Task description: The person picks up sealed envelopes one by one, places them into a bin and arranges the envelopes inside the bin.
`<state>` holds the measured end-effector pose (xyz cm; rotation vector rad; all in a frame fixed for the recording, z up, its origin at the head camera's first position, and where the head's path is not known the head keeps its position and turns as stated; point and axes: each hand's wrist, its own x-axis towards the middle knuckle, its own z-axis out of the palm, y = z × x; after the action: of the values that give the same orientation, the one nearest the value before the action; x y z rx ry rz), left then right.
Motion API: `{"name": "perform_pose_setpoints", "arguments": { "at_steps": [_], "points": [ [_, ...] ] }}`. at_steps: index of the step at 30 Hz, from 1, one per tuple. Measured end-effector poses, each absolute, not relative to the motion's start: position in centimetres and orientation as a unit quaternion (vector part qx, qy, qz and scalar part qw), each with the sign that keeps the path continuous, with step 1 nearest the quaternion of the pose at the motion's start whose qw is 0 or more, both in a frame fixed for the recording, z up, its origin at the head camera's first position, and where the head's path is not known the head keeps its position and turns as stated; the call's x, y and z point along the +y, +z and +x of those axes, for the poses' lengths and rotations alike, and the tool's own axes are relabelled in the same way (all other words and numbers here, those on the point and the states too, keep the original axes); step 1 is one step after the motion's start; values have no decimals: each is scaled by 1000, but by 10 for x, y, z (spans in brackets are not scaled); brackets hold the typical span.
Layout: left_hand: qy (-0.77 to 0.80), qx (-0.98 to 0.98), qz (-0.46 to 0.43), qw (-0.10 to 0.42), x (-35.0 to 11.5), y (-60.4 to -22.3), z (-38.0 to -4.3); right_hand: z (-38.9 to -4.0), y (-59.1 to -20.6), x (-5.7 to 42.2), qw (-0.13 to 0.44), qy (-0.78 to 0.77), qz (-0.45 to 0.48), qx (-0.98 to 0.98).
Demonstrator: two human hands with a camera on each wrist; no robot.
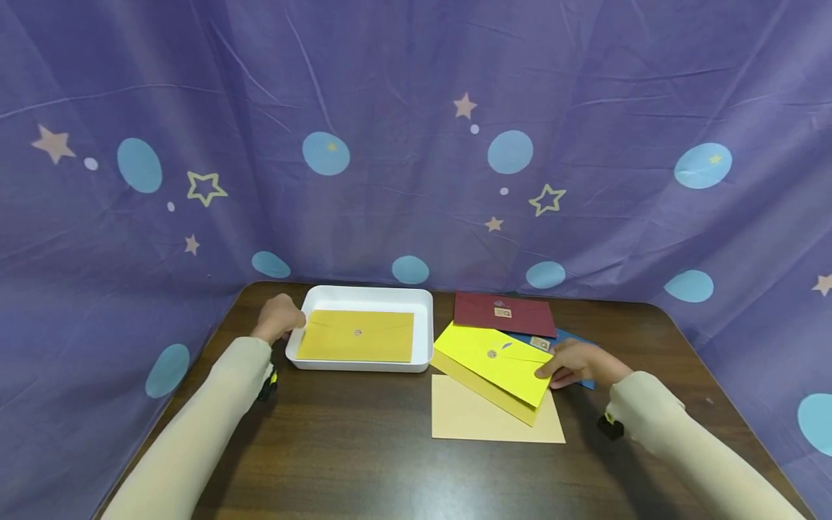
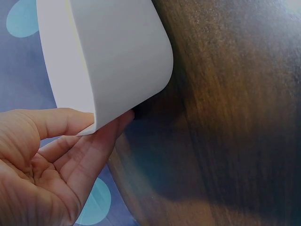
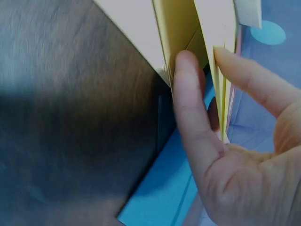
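My left hand [image 1: 279, 318] grips the left rim of a white tray [image 1: 367, 366]; in the left wrist view the thumb lies over the rim [image 2: 89, 123] and the fingers are beneath. Inside the tray lies a yellow envelope [image 1: 364, 347] with a round seal. My right hand [image 1: 578, 363] pinches the right edge of a bright yellow envelope [image 1: 481, 350], which is tilted. A darker yellow layer [image 1: 484, 390] shows under its front edge; whether that is a second envelope I cannot tell. Below these, a cream envelope [image 1: 474, 419] lies on the table.
A dark red envelope [image 1: 474, 310] lies behind the yellow one, partly over a blue envelope [image 1: 581, 343] with a stamp. The brown wooden table [image 1: 338, 440] ends at a purple curtain [image 1: 403, 195] along the back and sides.
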<state>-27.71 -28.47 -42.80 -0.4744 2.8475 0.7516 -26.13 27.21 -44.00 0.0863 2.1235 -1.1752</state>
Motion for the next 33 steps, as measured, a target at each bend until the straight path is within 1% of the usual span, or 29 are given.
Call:
{"name": "perform_pose_setpoints", "arguments": {
  "at_steps": [3, 7, 21, 26, 33],
  "points": [
    [250, 952, -160, 77, -285, -427, -277, -262, -442, 277, 358, -504, 69, 783],
    [250, 952, -160, 76, -285, -427, -277, -262, -445, 282, 356, -548, 94, 751],
    [244, 953, -161, 74, -284, -426, -277, -249, -452, 290, 374, -642, 106, 660],
    [246, 952, -164, 73, -285, -425, -277, -245, -451, 290, 368, -670, 98, 637],
    [252, 951, -162, 76, -285, -427, -276, -241, -453, 293, 369, -665, 97, 642]
  ]
}}
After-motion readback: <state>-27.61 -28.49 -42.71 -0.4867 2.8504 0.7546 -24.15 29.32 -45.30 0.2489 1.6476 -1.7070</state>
